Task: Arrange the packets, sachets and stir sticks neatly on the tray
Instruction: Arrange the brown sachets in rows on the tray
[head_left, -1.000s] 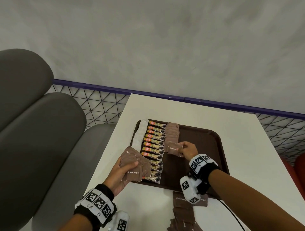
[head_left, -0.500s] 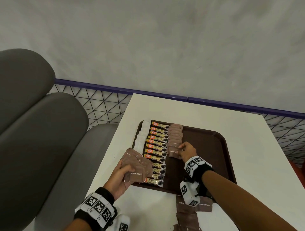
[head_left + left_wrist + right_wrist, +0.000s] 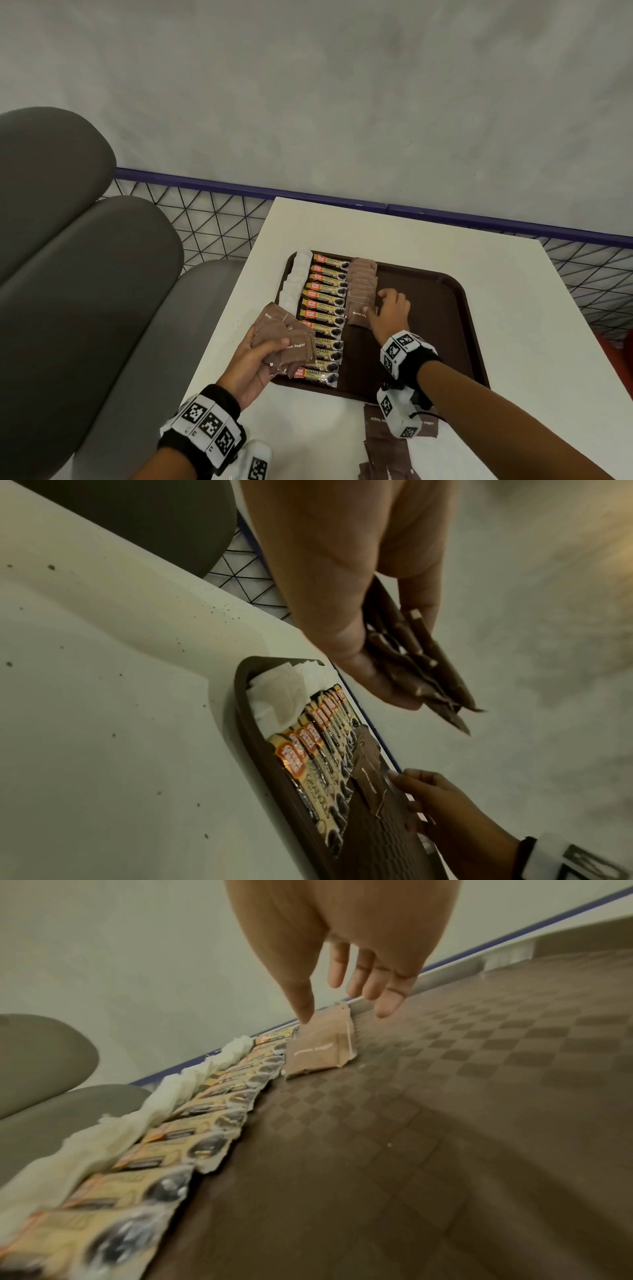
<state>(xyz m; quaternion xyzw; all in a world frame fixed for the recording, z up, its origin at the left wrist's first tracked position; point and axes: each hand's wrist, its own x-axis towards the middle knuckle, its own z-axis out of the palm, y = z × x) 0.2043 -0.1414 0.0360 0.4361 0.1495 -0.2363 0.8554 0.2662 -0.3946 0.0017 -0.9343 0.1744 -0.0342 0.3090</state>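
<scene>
A dark brown tray lies on the white table. On it run three columns: white sachets at the left, coffee granule packets beside them, then brown sugar sachets. My left hand grips a fan of brown sugar sachets over the tray's left front corner. My right hand hovers with straight fingers over the nearest sachet of the brown column, its thumb touching that sachet. No stir sticks are visible.
More brown sugar sachets lie loose on the table in front of the tray, partly under my right wrist. Grey seat cushions stand to the left. A purple rail with black mesh runs behind the table.
My right hand carried one brown sachet left, laid it at the near end of the brown column, and spread its fingers. The left hand kept its bundle almost still.
</scene>
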